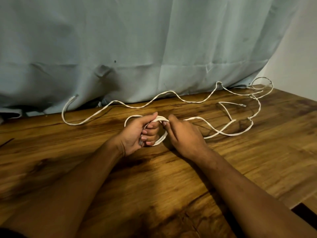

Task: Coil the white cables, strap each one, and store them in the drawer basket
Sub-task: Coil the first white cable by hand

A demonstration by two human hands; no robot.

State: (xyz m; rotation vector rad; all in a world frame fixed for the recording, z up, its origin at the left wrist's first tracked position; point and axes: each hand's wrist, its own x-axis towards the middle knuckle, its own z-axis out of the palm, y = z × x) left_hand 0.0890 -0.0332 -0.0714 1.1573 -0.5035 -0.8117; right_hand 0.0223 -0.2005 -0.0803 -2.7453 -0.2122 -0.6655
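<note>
L hand [137, 133] clenched round white cable coil [162, 139]; R hand [183, 133] pinches coil top; loose tail [197, 118] lies right of coil, long axis sideways, nearer R hand.

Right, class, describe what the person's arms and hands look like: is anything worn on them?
Both are bare. The left hand and right hand carry no gloves, rings or watch that I can see, and no sleeve covers the left forearm or right forearm. The visible fingernails look short and unpainted.
</note>
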